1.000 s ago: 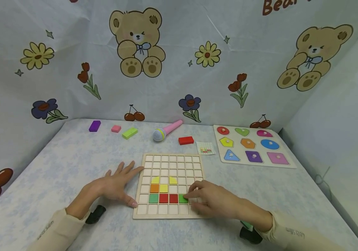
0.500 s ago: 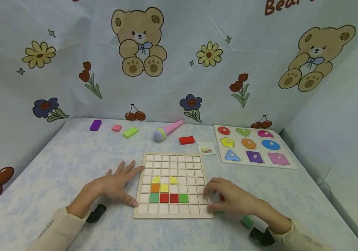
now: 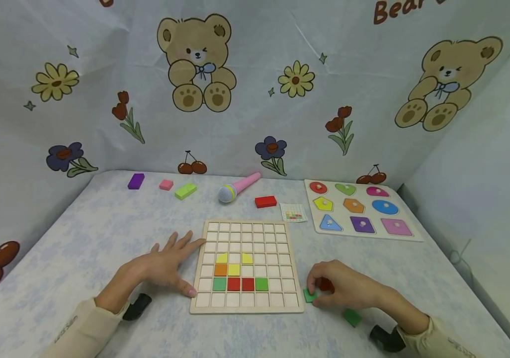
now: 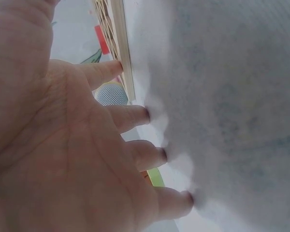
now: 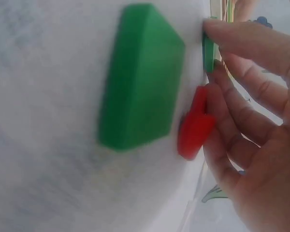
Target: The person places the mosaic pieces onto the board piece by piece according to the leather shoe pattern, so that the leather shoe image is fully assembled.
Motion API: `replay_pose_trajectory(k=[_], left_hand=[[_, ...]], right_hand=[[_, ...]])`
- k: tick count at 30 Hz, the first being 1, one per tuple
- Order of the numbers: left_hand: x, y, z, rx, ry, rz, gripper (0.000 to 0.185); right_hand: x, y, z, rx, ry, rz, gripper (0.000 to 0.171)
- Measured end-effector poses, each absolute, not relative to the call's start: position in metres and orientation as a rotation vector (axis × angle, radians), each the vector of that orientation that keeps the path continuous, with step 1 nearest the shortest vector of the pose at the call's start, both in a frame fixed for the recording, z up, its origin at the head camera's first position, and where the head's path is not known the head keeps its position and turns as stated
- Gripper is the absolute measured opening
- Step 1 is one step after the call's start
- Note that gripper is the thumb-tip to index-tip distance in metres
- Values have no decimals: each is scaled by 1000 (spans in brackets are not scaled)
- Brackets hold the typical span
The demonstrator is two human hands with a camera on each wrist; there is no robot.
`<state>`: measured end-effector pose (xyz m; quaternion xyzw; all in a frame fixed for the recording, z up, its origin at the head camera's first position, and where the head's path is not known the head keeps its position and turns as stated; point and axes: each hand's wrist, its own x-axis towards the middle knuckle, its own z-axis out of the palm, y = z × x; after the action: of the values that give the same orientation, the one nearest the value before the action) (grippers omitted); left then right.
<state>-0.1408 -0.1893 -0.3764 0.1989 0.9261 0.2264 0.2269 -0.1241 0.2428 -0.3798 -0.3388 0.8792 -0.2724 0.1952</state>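
A wooden grid board lies mid-table, with orange, yellow, red and green pieces in several cells. My left hand is spread at its left side; the thumb and index finger touch the edge. Right of the board, my right hand pinches a green square tile between thumb and index finger, at the table surface. Red pieces lie under its palm, mostly hidden in the head view. Nearer the right wrist is another green tile, large in the right wrist view.
Behind the board lie a red block, a pattern card and a pink toy microphone. Lime, pink and purple blocks sit back left. A knobbed shape puzzle stands back right.
My right hand has let go of a green tile in the board's second row from the bottom. It has moved right, off the board, and taken hold of another green tile.
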Motion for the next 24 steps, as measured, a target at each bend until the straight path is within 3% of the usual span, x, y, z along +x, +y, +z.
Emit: replay_pose_trajectory(k=[24], left_hand=[[-140,-189,-375,533,2552,610,121]], right_hand=[[-147,174,-377,-1128,2485,-713,13]])
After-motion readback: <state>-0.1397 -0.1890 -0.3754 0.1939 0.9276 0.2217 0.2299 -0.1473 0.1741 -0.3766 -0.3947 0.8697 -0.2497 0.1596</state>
